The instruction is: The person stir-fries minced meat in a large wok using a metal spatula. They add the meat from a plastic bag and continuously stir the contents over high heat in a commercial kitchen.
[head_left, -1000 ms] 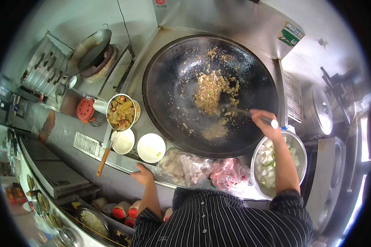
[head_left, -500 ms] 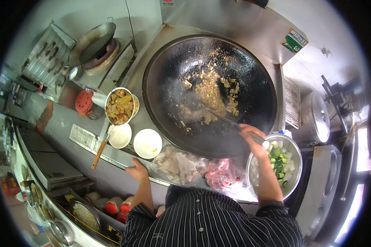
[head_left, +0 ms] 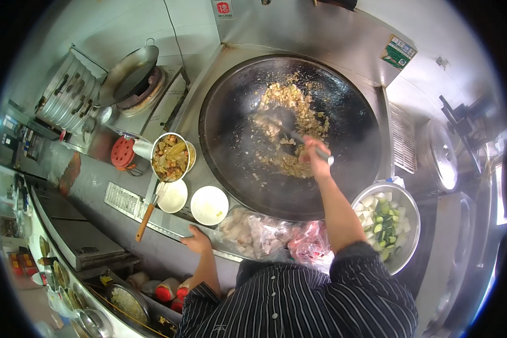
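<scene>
My right hand [head_left: 316,152] is closed round the handle of a long wok spatula [head_left: 290,133], reaching over the big black wok [head_left: 231,160]. The spatula's head is blurred among chopped, browned food [head_left: 287,98] spread over the wok's middle and far side. Faint steam hangs over it. My left hand [head_left: 198,242] holds nothing, its fingers apart, beside the counter's front edge. Just beyond it stand two white bowls, the right one [head_left: 209,205] and the left one [head_left: 172,197]. A tool with a wooden handle [head_left: 145,222] lies against the left bowl.
A container of brown cooked food [head_left: 170,158] stands left of the wok. Plastic bags of pale pieces [head_left: 248,231] and pink meat [head_left: 312,242] lie in front. At right are a metal bowl of cut vegetables [head_left: 386,225], a wire rack [head_left: 403,138] and a lidded pot [head_left: 438,155].
My right hand has moved from the wok's near right rim inward over the wok, still holding the spatula. The food has shifted and spread. My left hand stays near the counter edge.
</scene>
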`<action>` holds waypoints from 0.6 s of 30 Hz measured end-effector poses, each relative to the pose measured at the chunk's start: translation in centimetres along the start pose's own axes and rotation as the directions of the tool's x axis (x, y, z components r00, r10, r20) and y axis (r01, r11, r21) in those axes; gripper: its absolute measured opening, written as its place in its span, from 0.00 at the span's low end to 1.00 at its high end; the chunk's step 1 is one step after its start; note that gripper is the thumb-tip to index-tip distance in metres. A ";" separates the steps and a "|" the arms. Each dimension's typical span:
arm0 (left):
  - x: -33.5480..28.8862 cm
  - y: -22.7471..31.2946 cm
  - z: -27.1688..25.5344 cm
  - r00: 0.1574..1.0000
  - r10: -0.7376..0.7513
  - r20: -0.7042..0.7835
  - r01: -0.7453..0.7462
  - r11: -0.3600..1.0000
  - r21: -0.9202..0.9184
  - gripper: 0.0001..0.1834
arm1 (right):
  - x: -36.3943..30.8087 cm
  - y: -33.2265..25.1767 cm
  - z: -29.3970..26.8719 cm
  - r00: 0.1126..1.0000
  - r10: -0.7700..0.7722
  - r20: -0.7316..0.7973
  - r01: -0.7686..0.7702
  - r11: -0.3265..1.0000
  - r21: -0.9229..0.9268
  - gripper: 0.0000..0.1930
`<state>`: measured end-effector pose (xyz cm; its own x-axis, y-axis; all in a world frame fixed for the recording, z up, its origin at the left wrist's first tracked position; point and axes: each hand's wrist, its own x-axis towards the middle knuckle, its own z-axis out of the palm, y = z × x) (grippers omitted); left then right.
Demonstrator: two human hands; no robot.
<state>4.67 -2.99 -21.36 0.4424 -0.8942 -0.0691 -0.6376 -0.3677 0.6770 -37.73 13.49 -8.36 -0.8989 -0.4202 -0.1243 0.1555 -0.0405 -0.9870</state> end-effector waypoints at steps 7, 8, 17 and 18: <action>0.7 -1.6 1.0 0.999 0.053 0.004 -0.052 0.997 -0.057 0.47 | -10.1 -11.4 -14.6 0.838 -0.202 0.507 0.428 0.820 -0.379 0.06; 0.7 -1.7 0.8 0.999 0.006 0.032 -0.006 1.000 -0.013 0.47 | -8.5 -11.6 -15.6 0.887 -0.129 0.444 0.354 0.806 -0.474 0.06; -0.4 1.5 -1.3 0.989 -0.059 0.135 0.064 0.997 -0.035 0.51 | 5.9 0.0 -2.2 0.994 -0.027 -0.103 0.034 0.998 0.060 0.03; -0.4 1.3 -1.4 0.989 -0.054 0.137 0.056 0.998 -0.010 0.51 | 3.7 0.8 -1.0 0.995 -0.094 0.008 0.094 0.996 0.007 0.04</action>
<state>4.51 -2.78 -19.43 0.3859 -0.8994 -0.2055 -0.6055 -0.4150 0.6791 -41.38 12.85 -9.70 -0.9061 -0.4221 -0.0297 0.0727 -0.0862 -0.9936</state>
